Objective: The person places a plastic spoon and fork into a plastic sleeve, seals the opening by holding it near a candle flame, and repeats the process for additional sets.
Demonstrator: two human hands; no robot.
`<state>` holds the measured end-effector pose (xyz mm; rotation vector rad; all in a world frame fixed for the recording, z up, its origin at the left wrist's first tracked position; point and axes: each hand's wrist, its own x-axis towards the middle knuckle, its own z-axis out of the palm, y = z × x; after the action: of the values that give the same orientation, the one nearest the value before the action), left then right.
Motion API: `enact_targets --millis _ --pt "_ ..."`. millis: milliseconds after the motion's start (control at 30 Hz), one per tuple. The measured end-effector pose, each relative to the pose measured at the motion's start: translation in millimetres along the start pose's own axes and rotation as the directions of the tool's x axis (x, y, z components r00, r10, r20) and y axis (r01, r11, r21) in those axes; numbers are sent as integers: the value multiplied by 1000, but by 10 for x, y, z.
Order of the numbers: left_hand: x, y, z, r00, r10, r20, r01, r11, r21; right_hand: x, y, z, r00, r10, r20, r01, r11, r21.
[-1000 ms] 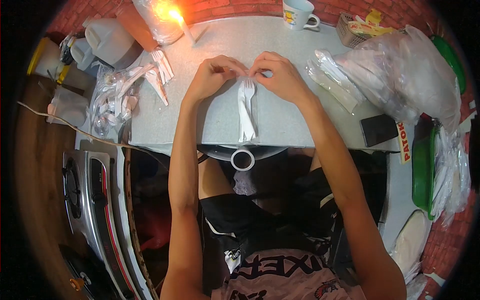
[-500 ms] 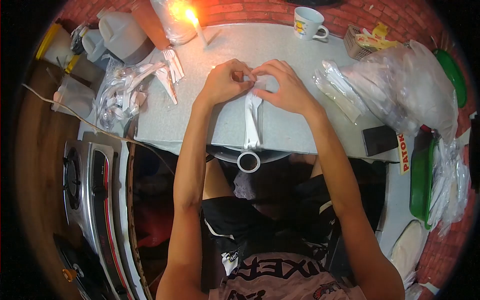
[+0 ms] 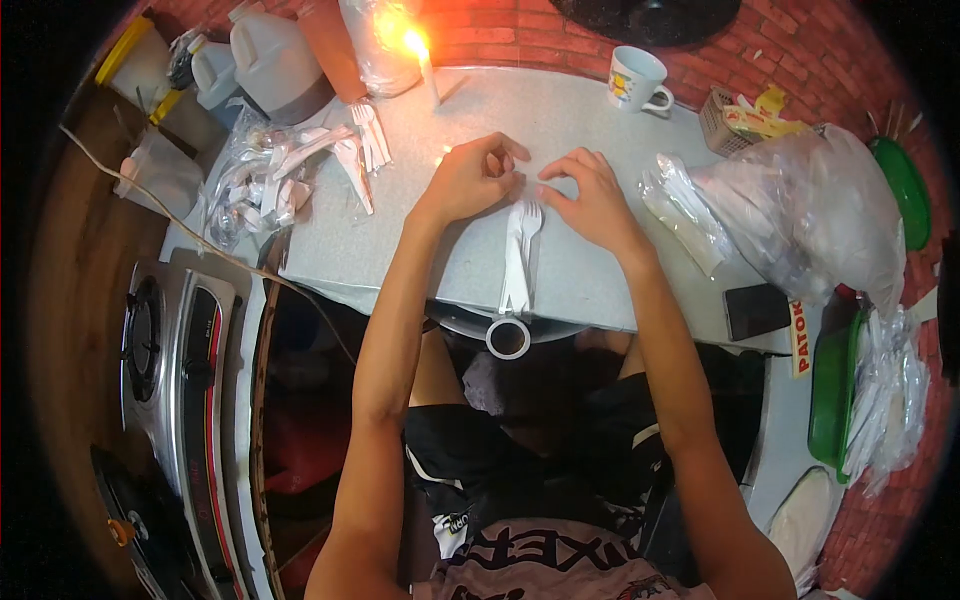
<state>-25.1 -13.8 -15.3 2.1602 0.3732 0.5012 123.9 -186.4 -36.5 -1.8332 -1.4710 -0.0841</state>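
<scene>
A white plastic fork (image 3: 530, 222) lies with other white cutlery (image 3: 515, 275) in a narrow bundle on the grey table, handles toward me. Clear plastic seems to surround the bundle, but its edges are hard to make out. My left hand (image 3: 472, 180) is just beyond the fork's tines on the left, thumb against curled fingers and index finger stretched out; what it pinches, if anything, is too small to tell. Across a small gap, my right hand (image 3: 590, 200) has thumb and index finger apart near the tines. A white ring (image 3: 508, 338) sits at the table edge below the handles.
A lit candle (image 3: 428, 75) stands at the back left, near wrapped cutlery (image 3: 355, 165) and jugs (image 3: 275, 65). A mug (image 3: 637, 80), basket (image 3: 722, 128), plastic bag (image 3: 800, 210) and phone (image 3: 757, 311) are to the right. A gas stove (image 3: 185, 380) is at left.
My hands have drawn apart from where their fingertips met above the tines; the right thumb and index finger have separated. The whole view has shifted slightly.
</scene>
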Motion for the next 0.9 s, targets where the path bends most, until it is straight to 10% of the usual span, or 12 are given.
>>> enact_targets --millis 367,600,733,900 --pt "-27 53 13 996 86 31 -90 978 189 62 -68 -105 994 98 53 -106 980 169" --pt "27 58 87 996 85 -7 -82 932 -352 131 -107 -179 957 258 131 -261 571 779" --pt "-7 194 77 969 -146 200 239 762 -602 155 -85 -181 959 275 61 -208 545 812" --pt "1 200 126 984 -90 152 165 777 -607 150 -99 -156 925 380 23 -237 528 815"
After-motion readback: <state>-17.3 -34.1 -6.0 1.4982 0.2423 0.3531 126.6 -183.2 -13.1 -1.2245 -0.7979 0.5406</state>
